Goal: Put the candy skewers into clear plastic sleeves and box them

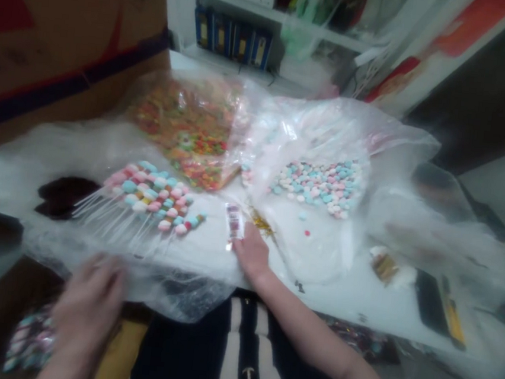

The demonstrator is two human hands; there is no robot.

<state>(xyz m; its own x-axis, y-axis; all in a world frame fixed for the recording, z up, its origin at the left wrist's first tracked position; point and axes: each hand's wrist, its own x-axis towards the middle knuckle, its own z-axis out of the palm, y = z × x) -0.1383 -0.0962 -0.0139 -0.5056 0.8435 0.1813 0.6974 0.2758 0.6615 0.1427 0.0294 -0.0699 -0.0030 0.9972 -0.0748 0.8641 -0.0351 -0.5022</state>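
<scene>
My right hand (pixel 253 254) is closed on a small clear packet with a dark printed label (pixel 234 220), at the middle of the table. Just beyond its fingers lie some gold twist ties (pixel 262 221). My left hand (pixel 93 290) hangs over the table's front edge at the lower left, smeared by motion. Whether it holds anything does not show. Beyond it, a pile of candy skewers (pixel 156 195) with pink, blue and white marshmallows rests on clear plastic, their white sticks pointing toward me.
Behind the skewers lies a bag of colourful gummies (pixel 203 149). An open bag of pastel marshmallows (pixel 318 184) spreads beside it. At right are a dark phone-like slab (pixel 431 302) and a yellow cutter (pixel 454 322). A large cardboard box (pixel 124 82) stands at left.
</scene>
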